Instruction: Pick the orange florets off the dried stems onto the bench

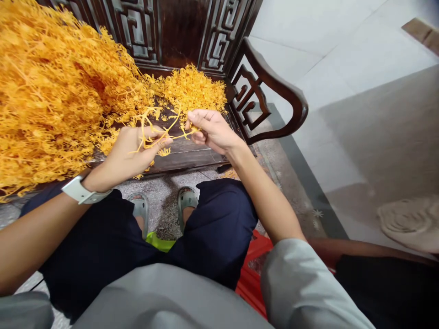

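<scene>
My left hand (132, 153) and my right hand (211, 130) both pinch one thin orange branching sprig (161, 130), stretched between them over the front edge of a dark wooden bench (192, 155). The left fingers are curled round the sprig's left part. The right thumb and fingers close on its right end. A white watch sits on my left wrist. A big heap of orange sprigs (51, 91) fills the bench to the left. A smaller orange pile (194, 89) lies just behind my hands.
The bench has a carved dark back (178, 32) and a curved armrest (274, 91) at right. My knees in dark shorts and sandalled feet (187, 201) are below. A red stool (254, 265) is under me. Pale floor tiles and a round mat (411, 221) lie right.
</scene>
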Demonstrator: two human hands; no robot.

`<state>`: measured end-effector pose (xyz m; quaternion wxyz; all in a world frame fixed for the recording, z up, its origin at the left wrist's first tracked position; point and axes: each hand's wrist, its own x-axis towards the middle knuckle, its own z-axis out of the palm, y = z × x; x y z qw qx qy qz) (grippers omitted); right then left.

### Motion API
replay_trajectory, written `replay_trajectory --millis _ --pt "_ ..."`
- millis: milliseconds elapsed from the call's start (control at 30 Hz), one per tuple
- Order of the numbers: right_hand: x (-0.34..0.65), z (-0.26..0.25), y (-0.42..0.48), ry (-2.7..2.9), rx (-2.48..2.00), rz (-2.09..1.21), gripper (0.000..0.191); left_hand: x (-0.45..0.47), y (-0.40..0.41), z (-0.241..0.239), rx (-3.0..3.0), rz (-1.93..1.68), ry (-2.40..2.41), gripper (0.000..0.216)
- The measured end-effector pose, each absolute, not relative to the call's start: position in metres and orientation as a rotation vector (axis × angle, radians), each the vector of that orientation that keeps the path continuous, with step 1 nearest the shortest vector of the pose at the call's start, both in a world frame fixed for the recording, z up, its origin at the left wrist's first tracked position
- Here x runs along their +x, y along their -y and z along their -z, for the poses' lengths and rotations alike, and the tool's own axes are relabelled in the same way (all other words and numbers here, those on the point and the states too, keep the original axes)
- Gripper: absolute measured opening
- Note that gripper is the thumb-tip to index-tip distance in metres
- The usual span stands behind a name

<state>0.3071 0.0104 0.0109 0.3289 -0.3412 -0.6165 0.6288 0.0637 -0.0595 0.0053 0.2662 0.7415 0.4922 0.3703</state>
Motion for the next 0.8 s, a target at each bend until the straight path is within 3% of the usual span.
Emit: replay_trajectory --millis 200,600,700,800 --pt "0.3 0.003 -0.027 1.438 -0.908 -1.356 0.055 0.078 0.055 -0.009 1.964 -0.975 -1.25 0.034" --pt "0.312 -0.006 -0.055 1.457 -0.998 -1.038 0.04 0.114 0.052 -0.028 1.169 -1.087 -1.006 0.033" --pt "0.352 -0.038 -0.065 1.178 -0.932 -0.897 0.033 0.104 0.059 -0.032 1.053 -1.111 -0.939 0.03" --pt "0.389 -0.092 -0.029 0.559 -0.685 -0.722 0.042 0.082 0.061 -0.03 0.967 -1.188 -0.934 0.022"
